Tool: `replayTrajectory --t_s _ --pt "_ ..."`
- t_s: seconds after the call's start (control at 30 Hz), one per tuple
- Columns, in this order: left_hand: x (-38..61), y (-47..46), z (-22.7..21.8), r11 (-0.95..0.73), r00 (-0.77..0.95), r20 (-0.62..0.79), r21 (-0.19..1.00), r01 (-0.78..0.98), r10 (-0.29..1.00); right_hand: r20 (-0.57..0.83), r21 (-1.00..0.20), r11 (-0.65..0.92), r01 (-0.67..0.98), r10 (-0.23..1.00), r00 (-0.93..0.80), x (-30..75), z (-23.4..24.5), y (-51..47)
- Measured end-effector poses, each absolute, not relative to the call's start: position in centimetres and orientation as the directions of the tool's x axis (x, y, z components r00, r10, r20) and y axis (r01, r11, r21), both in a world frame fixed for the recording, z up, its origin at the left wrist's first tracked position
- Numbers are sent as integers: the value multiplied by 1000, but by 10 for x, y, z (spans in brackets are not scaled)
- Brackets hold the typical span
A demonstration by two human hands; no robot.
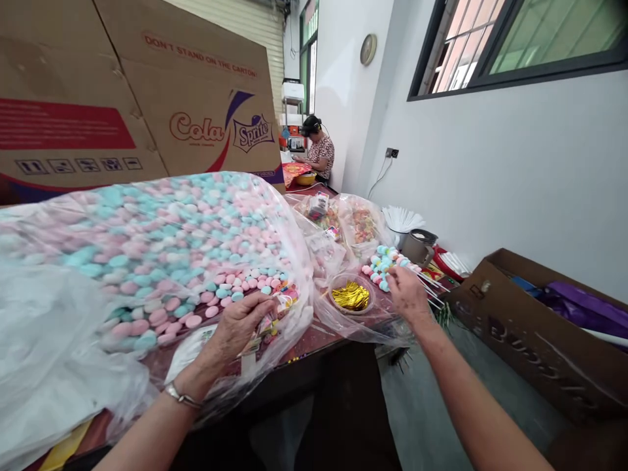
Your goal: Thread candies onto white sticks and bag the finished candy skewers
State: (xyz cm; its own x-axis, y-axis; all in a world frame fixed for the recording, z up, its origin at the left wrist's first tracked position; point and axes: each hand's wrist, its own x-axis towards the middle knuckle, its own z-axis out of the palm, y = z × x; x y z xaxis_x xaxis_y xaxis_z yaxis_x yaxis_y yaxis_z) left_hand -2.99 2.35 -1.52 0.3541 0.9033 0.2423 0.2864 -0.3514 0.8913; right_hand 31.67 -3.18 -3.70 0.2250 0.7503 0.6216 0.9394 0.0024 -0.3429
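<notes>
My left hand (243,324) is closed in a pinch at the mouth of a large clear plastic bag, beside some small colourful packets (272,325). What its fingertips hold is too small to make out. Pink, white and blue marshmallows (196,248) fill the bag and lie loose at its opening. On the right, my right hand (408,293) has its fingers curled together at a pile of marshmallow skewers (380,268) with white sticks, gripping at its edge. Between the hands sits a round clear tub (350,294) of gold twist ties.
A big cardboard carton (196,85) stands behind the marshmallow bag. Bags of colourful sweets (363,222), white sticks in a holder (402,219) and a grey mug (417,247) are at the back. An open brown box (515,340) stands right. Another person (318,154) sits farther back.
</notes>
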Motion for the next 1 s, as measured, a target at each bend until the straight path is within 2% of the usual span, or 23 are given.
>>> replayTrajectory --t_s 0.1,0.2,0.3,0.4,0.5,0.53,0.6,0.67,0.77,1.0 --pt "-27 24 -20 -355 363 246 894 273 899 606 -254 -95 963 760 235 353 -50 -44" --pt "-21 24 -24 -346 393 229 902 259 891 598 -190 -127 973 771 217 365 -64 -47" --pt "-20 24 -26 -328 408 207 910 254 889 630 -166 -128 978 749 205 368 -70 -46" --pt "-26 20 -23 -294 407 167 916 273 898 709 -179 -104 978 676 202 365 -63 -48" --pt "-34 15 -19 -257 407 127 924 284 905 777 -190 18 982 614 139 345 -45 -54" --pt "-36 14 -17 -246 410 115 927 284 905 791 -182 102 978 606 83 334 -37 -56" --pt "-40 10 -15 -224 424 90 934 277 901 810 -171 373 912 580 -85 307 -22 -61" --pt "-43 7 -12 -207 449 68 941 267 891 799 -157 511 845 568 -195 282 -10 -63" --pt "-47 3 -9 -195 477 54 948 250 877 794 -144 582 801 550 -257 258 -2 -61" --pt "-60 3 -6 -224 472 94 948 227 877 785 -120 592 797 548 -289 255 -6 -54"
